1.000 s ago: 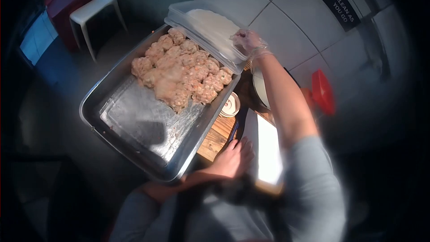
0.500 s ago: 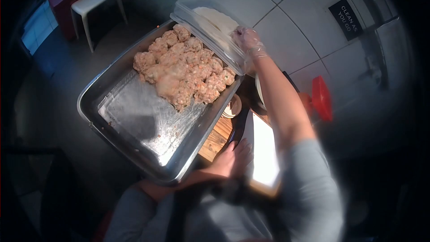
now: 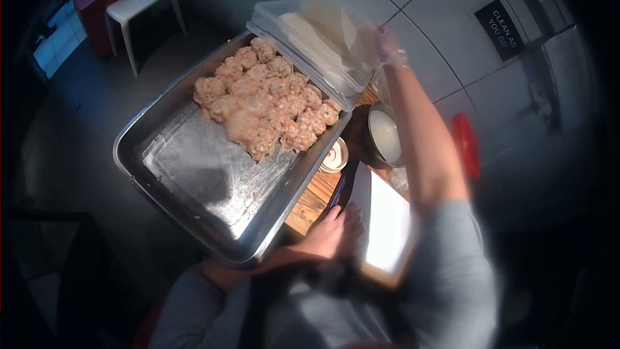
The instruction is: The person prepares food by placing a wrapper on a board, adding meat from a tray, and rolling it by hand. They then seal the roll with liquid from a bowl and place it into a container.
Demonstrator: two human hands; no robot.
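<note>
A thin, pale round wrapper (image 3: pixel 330 24) is lifted on edge from the stack of white wrappers (image 3: pixel 302 35) in a clear plastic container (image 3: pixel 268 26). My right hand (image 3: pixel 387 45), in a clear plastic glove, pinches the wrapper's right side; its fingers are slightly blurred. The container sits across the far corner of a deep metal tray (image 3: pixel 187 148). Balls and lumps of raw minced meat (image 3: pixel 265 97) with orange bits fill the tray's far half. My left hand (image 3: pixel 332 229) lies by the near edge of a bright white board (image 3: pixel 387 220), its fingers apart and holding nothing.
Between tray and right arm stand a small round cup (image 3: pixel 334 156) and a bowl of pale contents (image 3: pixel 386 134) on a wooden surface (image 3: pixel 311 203). A red object (image 3: pixel 466 145) is right of my forearm. Behind are a tiled wall (image 3: pixel 426 45) and a white stool (image 3: pixel 143 3).
My right hand has moved right and slightly up, away from the stack, peeling the wrapper upward. The bowl shows more from behind my arm. My left hand has stayed nearly still.
</note>
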